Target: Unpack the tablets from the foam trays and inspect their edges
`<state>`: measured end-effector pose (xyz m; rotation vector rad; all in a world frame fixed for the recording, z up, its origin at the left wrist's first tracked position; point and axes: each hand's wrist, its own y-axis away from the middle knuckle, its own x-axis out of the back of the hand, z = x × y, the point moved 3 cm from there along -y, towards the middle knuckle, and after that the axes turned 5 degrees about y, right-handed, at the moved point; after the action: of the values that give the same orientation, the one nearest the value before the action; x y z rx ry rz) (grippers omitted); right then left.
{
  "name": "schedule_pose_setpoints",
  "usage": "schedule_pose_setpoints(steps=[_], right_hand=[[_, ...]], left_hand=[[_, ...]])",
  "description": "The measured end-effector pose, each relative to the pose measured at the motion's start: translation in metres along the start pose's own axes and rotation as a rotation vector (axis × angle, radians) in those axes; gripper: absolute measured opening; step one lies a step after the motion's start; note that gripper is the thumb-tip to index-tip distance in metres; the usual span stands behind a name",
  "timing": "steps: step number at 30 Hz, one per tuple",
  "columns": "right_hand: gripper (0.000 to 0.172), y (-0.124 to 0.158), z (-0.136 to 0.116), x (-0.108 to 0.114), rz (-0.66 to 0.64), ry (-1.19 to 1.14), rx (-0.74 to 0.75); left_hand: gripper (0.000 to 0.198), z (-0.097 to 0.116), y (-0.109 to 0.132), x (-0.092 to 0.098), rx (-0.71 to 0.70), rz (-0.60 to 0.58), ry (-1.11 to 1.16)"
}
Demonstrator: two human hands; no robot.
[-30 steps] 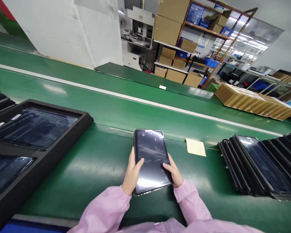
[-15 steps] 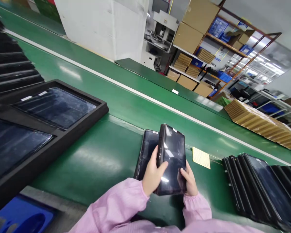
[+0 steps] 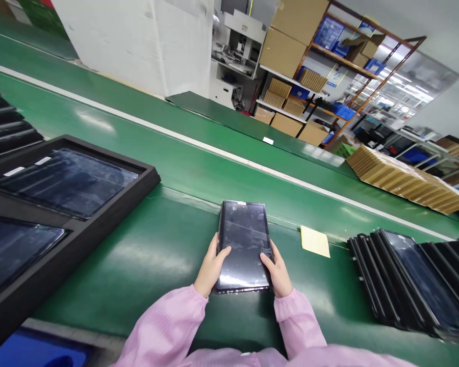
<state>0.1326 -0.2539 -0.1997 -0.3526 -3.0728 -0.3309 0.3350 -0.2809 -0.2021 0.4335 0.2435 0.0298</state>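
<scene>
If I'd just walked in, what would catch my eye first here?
Probably the glossy dark panel at lower centre, gripped along its sides by the left hand and right hand. To the left sits a big black tray holding similar panels; at far right, past a yellow dotted sheet, dark slabs lean in a row.

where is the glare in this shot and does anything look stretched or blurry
Head view: bright glare along the near edge of the dark-screened panel held between the left hand and right hand; head view: pale reflections on the green work surface; head view: the horizon tilts, and the stacked panels at right seem stretched; head view: the background shelving looks softer.
</scene>
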Motion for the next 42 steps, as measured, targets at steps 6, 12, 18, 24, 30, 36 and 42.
schedule_pose_setpoints(steps=[6,12,18,24,30,36,42], right_hand=[[0.063,0.016,-0.007,-0.001,-0.054,-0.067,-0.025],[0.07,0.032,-0.007,-0.004,-0.047,-0.108,-0.04],[0.069,0.047,0.018,-0.008,0.038,-0.064,0.015],[0.068,0.012,-0.007,0.021,-0.102,0.072,0.028],[0.056,-0.026,-0.035,0.077,-0.032,0.126,-0.003],[0.101,0.034,0.013,0.085,0.4,0.07,0.0],[0.095,0.095,0.044,0.037,0.475,-0.046,-0.01]], left_hand=[[0.077,0.011,0.016,-0.006,0.026,-0.055,0.029],[0.078,0.006,0.025,-0.003,0.02,-0.012,0.048],[0.072,0.014,0.024,0.006,0.067,-0.026,0.086],[0.089,-0.011,0.035,-0.019,0.089,-0.036,0.188],[0.09,-0.055,0.05,-0.032,-0.007,-0.088,0.017],[0.068,0.011,-0.034,0.012,-0.273,0.206,-0.082],[0.069,0.046,-0.08,-0.009,-0.229,-0.223,-0.21]])
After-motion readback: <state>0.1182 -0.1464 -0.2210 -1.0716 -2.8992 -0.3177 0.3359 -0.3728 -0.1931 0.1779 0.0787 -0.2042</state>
